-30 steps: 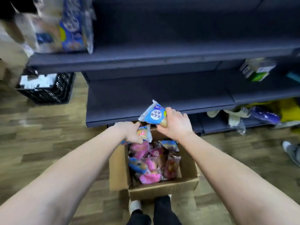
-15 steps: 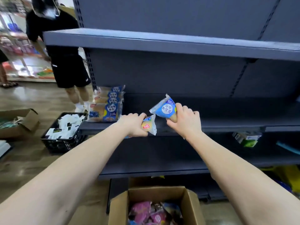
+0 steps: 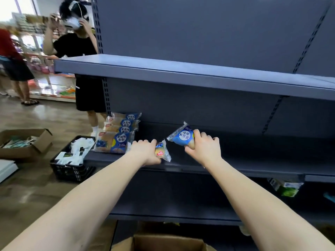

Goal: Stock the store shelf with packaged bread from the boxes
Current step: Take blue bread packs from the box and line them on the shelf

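right packet [image 3: 181, 137]: we logged blue-and-clear wrapped bread, round white label, tan bun showing at the held end; centre frame, over the middle shelf [image 3: 253, 171]
right packet axis: ran lower right to upper left, crimped end pointing up-left
left packet [image 3: 161, 151]: smaller, clear wrapper, tan bun, red label; just left of centre at the shelf's front edge, contact with the board we couldn't tell
left packet axis: crimped end pointed lower right
right hand [image 3: 203, 147]: arm stretched forward, fingers curled round the right packet's lower end
left hand [image 3: 145, 151]: arm stretched forward, knuckles up, fingers wrapped over the left packet
stocked bread [image 3: 117, 134]: blue packets stacked at the shelf's left end
box [image 3: 163, 243]: cardboard, bottom centre edge
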### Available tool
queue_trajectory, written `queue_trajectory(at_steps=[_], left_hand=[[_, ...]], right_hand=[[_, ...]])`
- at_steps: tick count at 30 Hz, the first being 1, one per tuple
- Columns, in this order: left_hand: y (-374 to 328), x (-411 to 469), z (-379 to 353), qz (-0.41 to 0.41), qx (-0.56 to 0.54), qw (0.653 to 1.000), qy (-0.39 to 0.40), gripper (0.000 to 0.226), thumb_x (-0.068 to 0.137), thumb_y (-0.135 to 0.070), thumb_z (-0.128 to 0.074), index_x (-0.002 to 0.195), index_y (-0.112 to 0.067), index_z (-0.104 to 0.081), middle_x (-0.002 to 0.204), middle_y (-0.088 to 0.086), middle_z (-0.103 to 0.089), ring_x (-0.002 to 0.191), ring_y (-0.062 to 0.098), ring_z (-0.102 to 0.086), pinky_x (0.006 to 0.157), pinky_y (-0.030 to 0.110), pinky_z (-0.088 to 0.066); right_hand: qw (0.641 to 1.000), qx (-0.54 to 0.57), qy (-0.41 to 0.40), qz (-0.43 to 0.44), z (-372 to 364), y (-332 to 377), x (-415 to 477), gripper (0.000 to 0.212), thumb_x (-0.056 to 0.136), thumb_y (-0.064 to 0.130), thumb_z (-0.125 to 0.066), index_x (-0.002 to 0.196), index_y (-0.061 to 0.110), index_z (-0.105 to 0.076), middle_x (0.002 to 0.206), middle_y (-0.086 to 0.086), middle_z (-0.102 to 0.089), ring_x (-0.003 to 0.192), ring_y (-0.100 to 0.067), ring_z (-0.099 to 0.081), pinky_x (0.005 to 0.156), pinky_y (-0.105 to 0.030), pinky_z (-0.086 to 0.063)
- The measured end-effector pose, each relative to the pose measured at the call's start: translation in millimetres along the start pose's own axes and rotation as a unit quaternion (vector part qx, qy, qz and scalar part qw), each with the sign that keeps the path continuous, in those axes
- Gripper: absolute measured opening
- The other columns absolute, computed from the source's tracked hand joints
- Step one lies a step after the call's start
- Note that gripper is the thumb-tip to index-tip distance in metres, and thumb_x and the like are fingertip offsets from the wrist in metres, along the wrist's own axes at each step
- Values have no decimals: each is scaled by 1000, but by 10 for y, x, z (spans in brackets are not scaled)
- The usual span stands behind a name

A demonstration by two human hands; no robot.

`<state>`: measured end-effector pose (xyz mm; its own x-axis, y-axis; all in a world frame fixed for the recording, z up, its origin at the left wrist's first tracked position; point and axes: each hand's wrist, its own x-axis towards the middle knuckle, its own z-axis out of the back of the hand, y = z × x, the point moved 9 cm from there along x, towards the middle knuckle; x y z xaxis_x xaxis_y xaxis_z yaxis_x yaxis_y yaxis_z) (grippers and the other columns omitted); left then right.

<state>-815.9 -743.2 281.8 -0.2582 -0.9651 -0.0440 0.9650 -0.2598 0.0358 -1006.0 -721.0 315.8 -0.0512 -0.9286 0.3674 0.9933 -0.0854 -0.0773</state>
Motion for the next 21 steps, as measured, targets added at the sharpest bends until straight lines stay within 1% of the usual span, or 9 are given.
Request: queue_trajectory(at_steps=[4,7,9,11,13,16,19,21], left_hand=[[-21,166,-156,41,2,999,13,67,77,-53,-56,133,-21,-38,125,10,-53,117,31,-48,95,42,-35],[37,312,-276,89,-4,996,10,69,76,-55,-57,133,-20,-39,128,11,-51,118,33,-47,97,44,-33],[61,361,-364,111,-7,994,9,70,77,-57,-57,133,-19,-39,130,12,-50,119,33,-46,98,45,-32],[49,406,-481,119,-10,993,7,72,78,-60,-55,134,-17,-38,130,12,-49,119,33,-45,98,44,-32],[-5,416,-599,112,-13,994,0,79,78,-64,-53,138,-16,-35,133,12,-46,121,33,-43,97,44,-33],[-49,424,-718,106,-24,994,-26,93,76,-74,-48,144,-15,-27,136,11,-43,123,33,-42,97,44,-34],[-39,480,-745,94,-32,995,-34,103,71,-82,-45,148,-16,-22,139,10,-42,124,33,-41,100,46,-32],[-35,531,-727,74,-29,996,-44,105,70,-84,-43,148,-16,-22,139,9,-43,124,33,-42,102,48,-31]], right_hand=[[999,6,44,4,-277,-19,149,67,85,55,-47,137,17,-33,117,-5,-57,103,-27,-56,85,-39,-37],[994,29,104,-11,-576,-43,249,66,86,55,-46,138,17,-31,122,-7,-56,108,-28,-55,89,-40,-37],[988,44,146,-20,-790,-30,222,67,87,55,-45,140,17,-29,129,-9,-52,114,-29,-52,92,-42,-36],[984,46,172,-15,-1011,33,172,72,88,58,-43,145,17,-24,139,-9,-44,121,-30,-46,94,-43,-36],[985,33,168,-6,-1122,95,115,81,86,62,-43,149,17,-17,146,-8,-36,125,-31,-41,96,-44,-35],[988,31,153,5,-1162,131,125,90,83,66,-42,151,18,-9,152,-8,-27,127,-32,-38,98,-46,-34],[986,34,164,0,-1198,99,187,94,82,70,-41,152,19,-3,152,-9,-26,126,-35,-40,95,-47,-36],[986,29,164,-4,-1208,104,209,94,82,72,-39,152,19,-3,151,-10,-27,125,-36,-40,94,-47,-35]])
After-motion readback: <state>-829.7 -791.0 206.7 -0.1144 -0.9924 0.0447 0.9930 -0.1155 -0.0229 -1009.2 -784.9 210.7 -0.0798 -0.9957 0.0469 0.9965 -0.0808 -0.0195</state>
